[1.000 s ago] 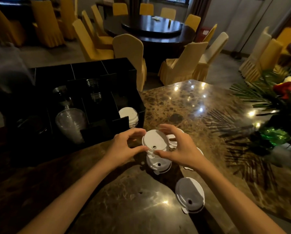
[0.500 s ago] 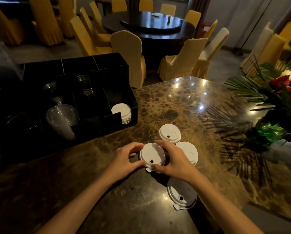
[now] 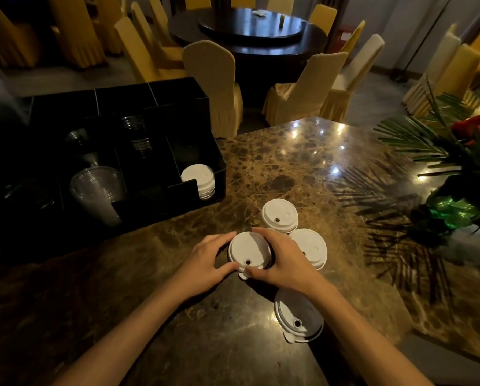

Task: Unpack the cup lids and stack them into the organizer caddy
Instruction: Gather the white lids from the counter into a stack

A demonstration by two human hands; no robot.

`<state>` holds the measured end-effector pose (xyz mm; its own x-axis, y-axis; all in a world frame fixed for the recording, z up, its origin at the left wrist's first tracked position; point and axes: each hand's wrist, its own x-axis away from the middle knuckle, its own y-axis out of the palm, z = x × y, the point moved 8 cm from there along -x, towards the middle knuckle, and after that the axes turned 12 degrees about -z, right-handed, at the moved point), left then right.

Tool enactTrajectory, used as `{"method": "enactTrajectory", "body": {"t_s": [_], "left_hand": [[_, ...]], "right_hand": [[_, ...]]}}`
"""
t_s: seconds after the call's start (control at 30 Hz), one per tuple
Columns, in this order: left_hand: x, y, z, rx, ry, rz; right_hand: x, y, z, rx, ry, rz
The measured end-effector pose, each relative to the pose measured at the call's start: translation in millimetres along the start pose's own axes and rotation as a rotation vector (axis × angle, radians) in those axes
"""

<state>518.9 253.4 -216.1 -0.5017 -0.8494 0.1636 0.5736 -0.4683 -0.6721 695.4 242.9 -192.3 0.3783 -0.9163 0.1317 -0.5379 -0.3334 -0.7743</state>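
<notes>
Both hands cupped round one small stack of white lids (image 3: 249,253) on the marble bench (image 3: 303,168): left hand (image 3: 205,260) pressing its left rim, right hand (image 3: 284,257) wrapped over its right side, each grip closed on the stack between thumb and fingertips. Resting on the bench, or barely off it; hard to tell. More lids just beyond: one pile (image 3: 279,215) at the far side, another (image 3: 311,247) at the right, partly hidden by the right hand. A single lid (image 3: 298,319) lying near, under the right forearm. Black caddy (image 3: 218,162) at far left, a row of lids (image 3: 200,181) already in its right-hand slot.

Likely risks: uneven squeeze fanning the stack apart; right forearm sweeping the near lid off the edge; stack catching the slot wall on entry.
</notes>
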Motion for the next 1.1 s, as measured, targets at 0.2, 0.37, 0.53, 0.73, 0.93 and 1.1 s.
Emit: {"method": "enactTrajectory", "body": {"t_s": [0.2, 0.37, 0.53, 0.73, 0.93, 1.1], "left_hand": [[6, -5, 8, 0.184, 0.030, 0.023], [18, -12, 25, 0.234, 0.076, 0.063], [25, -8, 57, 0.241, 0.142, 0.049], [30, 24, 80, 0.260, 0.177, -0.004], [39, 50, 93, 0.249, 0.207, -0.049], [45, 64, 96, 0.236, 0.194, -0.056]], "right_hand": [[7, -5, -10, -0.001, -0.030, 0.034], [27, -26, -22, -0.064, -0.085, 0.093], [60, -48, -22, -0.072, -0.094, 0.148], [100, -46, -4, -0.069, -0.015, 0.126], [127, -34, 8, -0.080, 0.019, 0.099], [137, -25, 11, -0.071, 0.014, 0.106]]}}
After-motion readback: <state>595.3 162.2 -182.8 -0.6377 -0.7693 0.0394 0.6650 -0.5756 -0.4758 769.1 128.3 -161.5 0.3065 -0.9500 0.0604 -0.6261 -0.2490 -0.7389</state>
